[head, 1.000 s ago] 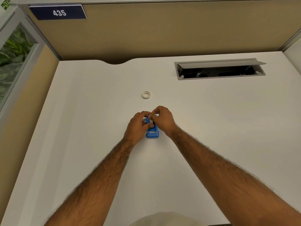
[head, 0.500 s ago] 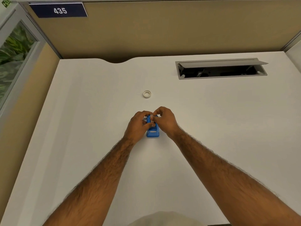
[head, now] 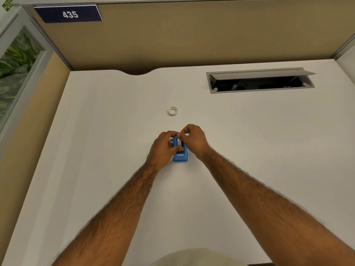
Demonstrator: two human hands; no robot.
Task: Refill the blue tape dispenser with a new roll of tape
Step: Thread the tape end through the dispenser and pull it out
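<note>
A small blue tape dispenser (head: 180,156) stands on the white desk (head: 96,150), its cutter end toward me. My left hand (head: 163,146) grips its left side, thumb across the top. My right hand (head: 194,139) is curled over the far end and pinches a pale strip of tape (head: 180,143) that runs along the dispenser's top. The roll inside the dispenser is mostly hidden by my fingers. A small white ring (head: 172,111), a tape core or roll, lies flat on the desk beyond my hands.
An open grey cable hatch (head: 261,80) is set into the desk at the back right. A tan partition wall (head: 192,35) with a sign reading 435 (head: 70,14) closes the back. A glass panel (head: 13,70) stands at the left.
Both hands stay on the dispenser. The fingers of my right hand have shifted slightly at the top, and the pale tape strip now shows along the dispenser.
</note>
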